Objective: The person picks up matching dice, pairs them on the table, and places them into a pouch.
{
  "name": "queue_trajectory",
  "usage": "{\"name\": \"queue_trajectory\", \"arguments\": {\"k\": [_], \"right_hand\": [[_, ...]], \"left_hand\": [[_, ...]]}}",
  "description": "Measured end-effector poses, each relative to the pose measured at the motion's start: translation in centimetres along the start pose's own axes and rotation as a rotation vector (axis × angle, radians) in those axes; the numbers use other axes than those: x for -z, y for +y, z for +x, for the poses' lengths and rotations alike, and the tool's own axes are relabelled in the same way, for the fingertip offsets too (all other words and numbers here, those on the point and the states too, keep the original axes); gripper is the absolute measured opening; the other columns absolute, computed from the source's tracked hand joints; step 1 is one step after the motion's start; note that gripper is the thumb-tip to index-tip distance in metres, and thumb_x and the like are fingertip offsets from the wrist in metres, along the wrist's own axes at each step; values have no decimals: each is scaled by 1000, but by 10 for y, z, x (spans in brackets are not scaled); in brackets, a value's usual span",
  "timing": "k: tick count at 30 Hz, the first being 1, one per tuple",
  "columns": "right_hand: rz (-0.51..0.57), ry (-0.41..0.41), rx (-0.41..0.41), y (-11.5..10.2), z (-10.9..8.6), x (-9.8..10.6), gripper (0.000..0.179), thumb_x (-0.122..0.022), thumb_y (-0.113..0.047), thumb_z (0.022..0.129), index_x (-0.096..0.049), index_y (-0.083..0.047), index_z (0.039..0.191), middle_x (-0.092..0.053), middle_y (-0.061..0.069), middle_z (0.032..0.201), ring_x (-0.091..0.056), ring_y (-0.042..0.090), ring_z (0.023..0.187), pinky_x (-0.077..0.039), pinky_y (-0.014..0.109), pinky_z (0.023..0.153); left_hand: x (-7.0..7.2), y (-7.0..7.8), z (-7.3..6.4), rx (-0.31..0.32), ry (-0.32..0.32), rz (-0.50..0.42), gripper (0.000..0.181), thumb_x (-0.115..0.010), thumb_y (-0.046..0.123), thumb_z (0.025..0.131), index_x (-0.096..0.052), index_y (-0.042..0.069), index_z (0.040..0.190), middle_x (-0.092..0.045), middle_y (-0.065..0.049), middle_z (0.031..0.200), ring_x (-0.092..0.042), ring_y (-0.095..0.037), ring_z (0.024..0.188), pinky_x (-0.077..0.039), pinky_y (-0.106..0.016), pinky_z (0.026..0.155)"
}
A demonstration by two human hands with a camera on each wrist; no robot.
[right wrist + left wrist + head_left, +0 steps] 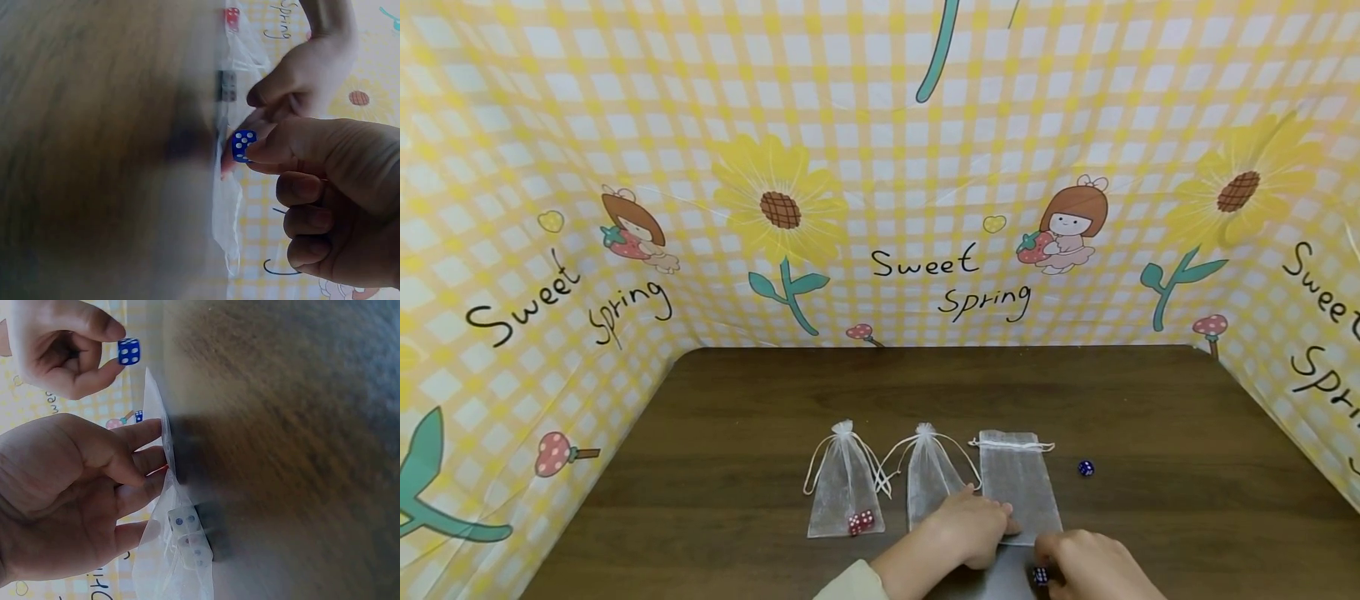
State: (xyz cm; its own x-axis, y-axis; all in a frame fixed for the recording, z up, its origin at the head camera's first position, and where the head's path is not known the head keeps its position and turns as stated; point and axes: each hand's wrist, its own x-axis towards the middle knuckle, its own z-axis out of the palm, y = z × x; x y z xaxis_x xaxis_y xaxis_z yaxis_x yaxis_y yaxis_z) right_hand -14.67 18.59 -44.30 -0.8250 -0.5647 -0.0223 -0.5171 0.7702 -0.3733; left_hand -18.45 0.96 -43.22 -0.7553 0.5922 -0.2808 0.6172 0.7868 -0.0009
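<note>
Red dice point(861, 522) and white dice point(185, 520) look finished inside two cinched, sheer white drawstring bags point(844, 475). Your straight-fingered left hand point(966, 525) touches the flat third bag point(1018, 483); your right hand point(1093, 567) pinches a dotted blue die point(129, 352) outside it, another blue die point(1086, 468) on the desk point(700, 467).

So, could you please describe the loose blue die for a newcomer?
On the dark table, three white bags lie in a row. Right of the rightmost bag sits the loose blue die; unlike the other blue die, pinched by the right hand, it lies untouched.

the head view is bright, the wrist views dimmer, their tabletop point(294, 444) blurred
</note>
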Motion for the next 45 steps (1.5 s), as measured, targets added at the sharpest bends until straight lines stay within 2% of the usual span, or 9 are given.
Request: {"name": "queue_trajectory", "arguments": {"k": [5, 15, 18, 21, 24, 28, 30, 36, 45], "right_hand": [[-17, 17, 19, 0, 1, -9, 27, -71, -8, 62, -50, -24, 65, -41, -19, 60, -36, 1, 50, -30, 26, 43], [-48, 17, 7, -1, 1, -14, 28, -73, -10, 61, -49, -23, 65, -41, -17, 59, -36, 2, 48, -30, 26, 42], [-26, -16, 1, 0, 2, -8, 23, -74, -10, 62, -55, -22, 68, -45, -18, 61, -40, 2, 50, -33, 27, 43], [-42, -8, -19, 3, 3, 3, 20, -74, -12, 63, -60, -21, 72, -51, -16, 64, -44, 2, 53, -36, 29, 44], [-88, 59, -98, 7, 3, 18, 20, -73, -11, 63, -63, -22, 76, -56, -14, 67, -48, 4, 56, -38, 30, 45], [-138, 135, -233, 18, 7, 40, 19, -73, -13, 68, -64, -21, 81, -52, -12, 63, -47, 7, 56, -39, 31, 46], [-152, 155, -270, 27, 10, 49, 19, -75, -15, 69, -64, -20, 84, -50, -11, 62, -46, 9, 55, -38, 32, 46], [-149, 180, -296, 62, 22, 62, 16, -73, -13, 73, -66, -13, 88, -59, -3, 68, -49, 14, 56, -39, 35, 44], [-123, 146, -317, 91, 32, 51, 14, -73, -12, 73, -67, -14, 86, -66, 8, 83, -60, 25, 67, -44, 42, 47]], "left_hand": [[0, 0, 0, -6, 0, -1, 50, -69, 20, 76, -58, 43, 120, -49, 19, 129, -42, 2, 119, -28, -28, 103], [1, 0, 1, -9, -4, 10, 49, -68, 20, 78, -58, 43, 121, -49, 19, 129, -42, 1, 119, -27, -28, 103], [1, 1, 1, -4, -7, 6, 49, -68, 21, 78, -58, 43, 121, -49, 19, 129, -42, 2, 119, -27, -28, 103], [1, 1, 1, -2, -6, 11, 49, -68, 21, 78, -57, 43, 121, -49, 19, 129, -42, 1, 119, -26, -28, 103], [1, 1, 1, -4, -3, 11, 49, -68, 21, 78, -58, 43, 121, -48, 19, 130, -42, 1, 119, -26, -28, 103], [1, 1, 1, -7, -5, 16, 49, -69, 21, 77, -58, 43, 120, -48, 19, 130, -42, 2, 119, -26, -27, 104], [1, 1, 1, -6, -7, 16, 49, -69, 22, 77, -58, 43, 120, -48, 19, 130, -42, 3, 119, -26, -27, 104], [0, 2, 2, 10, -22, 0, 50, -69, 21, 78, -57, 43, 121, -47, 20, 131, -41, 3, 119, -25, -27, 104], [0, 2, 2, 13, -23, 11, 50, -69, 22, 77, -57, 44, 121, -47, 20, 131, -41, 2, 119, -26, -27, 103]]}}
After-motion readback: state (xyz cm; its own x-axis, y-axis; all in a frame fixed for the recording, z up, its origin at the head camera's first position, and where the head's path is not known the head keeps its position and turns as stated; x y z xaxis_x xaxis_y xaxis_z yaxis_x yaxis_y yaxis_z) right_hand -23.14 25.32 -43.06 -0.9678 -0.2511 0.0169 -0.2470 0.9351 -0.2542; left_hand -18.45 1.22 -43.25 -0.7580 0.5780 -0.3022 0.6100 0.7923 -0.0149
